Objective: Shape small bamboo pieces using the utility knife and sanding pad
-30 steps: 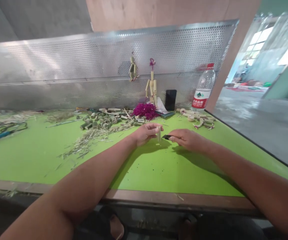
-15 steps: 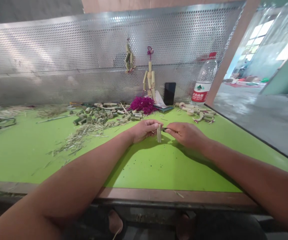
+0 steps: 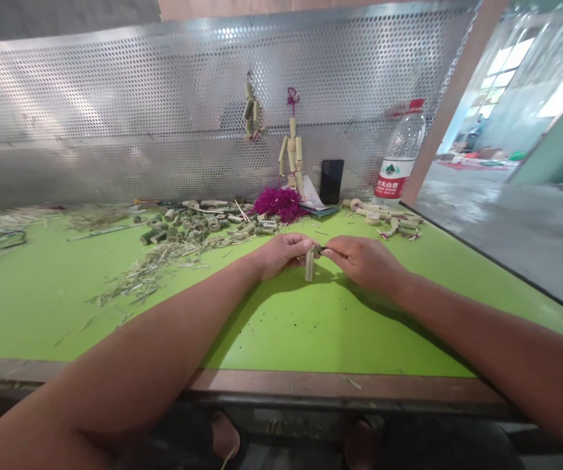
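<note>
Left hand: the left hand (image 3: 281, 256) has its fingers curled, pinching the top of a short, pale green bamboo tube (image 3: 309, 266).
Right hand: the right hand (image 3: 365, 262) pinches a small black blade (image 3: 316, 249) against the tube's upper end.
Bamboo tube: upright between both hands, above a bright green worktable (image 3: 271, 339).
Table: a heap of cut bamboo pieces and pale shavings (image 3: 197, 235) lies beyond the left hand; a clear plastic water bottle with a red cap (image 3: 398, 153) stands by a perforated metal panel (image 3: 115, 117).
</note>
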`<state>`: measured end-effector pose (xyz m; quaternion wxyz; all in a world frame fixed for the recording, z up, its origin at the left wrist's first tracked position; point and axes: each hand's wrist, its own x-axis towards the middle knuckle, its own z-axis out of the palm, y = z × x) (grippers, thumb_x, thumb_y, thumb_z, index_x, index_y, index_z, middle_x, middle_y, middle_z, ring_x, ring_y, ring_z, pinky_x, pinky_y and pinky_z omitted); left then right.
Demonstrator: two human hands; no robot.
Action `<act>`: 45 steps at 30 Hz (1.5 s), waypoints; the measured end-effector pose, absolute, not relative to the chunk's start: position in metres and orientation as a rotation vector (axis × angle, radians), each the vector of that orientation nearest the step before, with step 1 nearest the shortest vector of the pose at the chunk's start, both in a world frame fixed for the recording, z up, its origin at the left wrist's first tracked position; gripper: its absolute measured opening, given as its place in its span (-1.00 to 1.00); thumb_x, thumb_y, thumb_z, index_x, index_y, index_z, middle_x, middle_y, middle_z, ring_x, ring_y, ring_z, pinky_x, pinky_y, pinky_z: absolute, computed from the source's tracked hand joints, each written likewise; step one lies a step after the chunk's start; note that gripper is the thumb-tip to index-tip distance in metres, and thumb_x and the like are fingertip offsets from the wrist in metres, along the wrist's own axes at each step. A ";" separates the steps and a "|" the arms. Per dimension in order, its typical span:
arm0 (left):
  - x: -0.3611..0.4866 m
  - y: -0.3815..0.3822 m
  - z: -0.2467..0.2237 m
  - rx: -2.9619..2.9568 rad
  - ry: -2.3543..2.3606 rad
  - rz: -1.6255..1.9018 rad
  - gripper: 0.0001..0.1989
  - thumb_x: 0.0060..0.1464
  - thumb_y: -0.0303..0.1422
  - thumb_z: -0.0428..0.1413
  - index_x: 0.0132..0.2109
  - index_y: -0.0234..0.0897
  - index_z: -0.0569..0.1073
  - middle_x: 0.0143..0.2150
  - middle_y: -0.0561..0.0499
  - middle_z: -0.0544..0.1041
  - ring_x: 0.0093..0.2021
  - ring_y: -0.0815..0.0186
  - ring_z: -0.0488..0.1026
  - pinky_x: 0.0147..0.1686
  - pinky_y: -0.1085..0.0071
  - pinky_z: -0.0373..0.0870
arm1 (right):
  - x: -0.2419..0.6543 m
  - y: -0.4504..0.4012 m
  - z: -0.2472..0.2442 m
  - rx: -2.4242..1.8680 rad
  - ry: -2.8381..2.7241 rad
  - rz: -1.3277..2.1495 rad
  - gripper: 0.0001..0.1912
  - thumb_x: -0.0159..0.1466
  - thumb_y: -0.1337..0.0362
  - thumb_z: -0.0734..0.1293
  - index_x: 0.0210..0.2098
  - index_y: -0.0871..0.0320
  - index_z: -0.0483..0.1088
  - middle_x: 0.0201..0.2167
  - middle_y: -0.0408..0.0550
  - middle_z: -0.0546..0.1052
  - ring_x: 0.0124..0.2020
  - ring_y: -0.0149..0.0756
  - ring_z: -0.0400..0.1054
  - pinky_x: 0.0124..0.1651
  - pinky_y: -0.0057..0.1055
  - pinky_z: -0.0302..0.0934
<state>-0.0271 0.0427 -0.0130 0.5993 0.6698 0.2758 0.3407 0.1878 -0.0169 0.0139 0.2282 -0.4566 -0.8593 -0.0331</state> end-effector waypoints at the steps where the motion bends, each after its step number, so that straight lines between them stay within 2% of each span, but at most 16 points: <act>1: -0.027 0.042 -0.012 1.565 0.645 0.789 -0.60 0.01 -0.04 0.25 -0.25 -0.35 0.55 -0.38 -0.03 0.51 -0.48 0.44 0.27 -0.49 0.47 0.09 | 0.187 -0.017 0.014 -1.257 -2.361 -0.091 -0.64 0.42 0.09 0.12 -0.26 0.13 0.47 -0.36 -0.02 0.53 -0.40 -0.28 0.30 -0.40 -0.38 -0.03; 10: -0.026 0.038 -0.008 1.622 0.664 0.764 -0.58 0.00 0.00 0.24 -0.29 -0.34 0.55 -0.46 0.02 0.46 -0.51 0.46 0.24 -0.52 0.48 0.07 | 0.187 -0.018 0.018 -1.250 -2.338 -0.033 -0.64 0.41 0.11 0.13 -0.28 0.14 0.47 -0.39 -0.03 0.51 -0.42 -0.30 0.28 -0.41 -0.38 -0.07; 17: -0.027 0.042 -0.012 1.594 0.681 0.785 -0.56 -0.06 -0.01 0.27 -0.21 -0.31 0.57 -0.40 -0.01 0.49 -0.49 0.45 0.26 -0.54 0.51 0.09 | 0.189 -0.016 0.016 -1.225 -2.419 -0.024 -0.65 0.40 0.10 0.15 -0.33 0.12 0.47 -0.45 -0.08 0.48 -0.46 -0.33 0.24 -0.42 -0.39 -0.07; 25: -0.026 0.038 -0.007 1.616 0.636 0.748 -0.57 -0.02 0.01 0.24 -0.31 -0.34 0.55 -0.45 0.00 0.46 -0.51 0.46 0.22 -0.54 0.50 0.05 | 0.187 -0.018 0.020 -1.229 -2.333 -0.054 -0.63 0.41 0.10 0.14 -0.28 0.13 0.50 -0.37 -0.02 0.53 -0.40 -0.29 0.30 -0.41 -0.39 -0.05; 32: -0.026 0.041 -0.011 1.573 0.667 0.781 -0.58 -0.05 -0.02 0.28 -0.23 -0.31 0.57 -0.41 0.00 0.48 -0.50 0.45 0.26 -0.54 0.49 0.05 | 0.187 -0.018 0.018 -1.234 -2.416 -0.062 -0.64 0.40 0.10 0.15 -0.37 0.13 0.46 -0.46 -0.07 0.47 -0.46 -0.33 0.25 -0.41 -0.38 -0.08; 38: -0.026 0.037 -0.006 1.618 0.632 0.748 -0.58 0.01 -0.01 0.23 -0.30 -0.34 0.55 -0.46 0.00 0.45 -0.51 0.45 0.22 -0.53 0.48 0.02 | 0.187 -0.019 0.021 -1.260 -2.344 -0.110 -0.65 0.41 0.11 0.15 -0.28 0.13 0.49 -0.38 -0.05 0.51 -0.41 -0.31 0.28 -0.42 -0.39 -0.09; 45: -0.027 0.040 -0.010 1.588 0.644 0.762 -0.58 -0.02 -0.02 0.27 -0.24 -0.34 0.54 -0.45 0.04 0.44 -0.51 0.46 0.24 -0.53 0.48 0.03 | 0.187 -0.018 0.020 -1.253 -2.426 -0.076 -0.64 0.40 0.10 0.16 -0.38 0.15 0.44 -0.50 -0.11 0.43 -0.49 -0.37 0.21 -0.43 -0.41 -0.12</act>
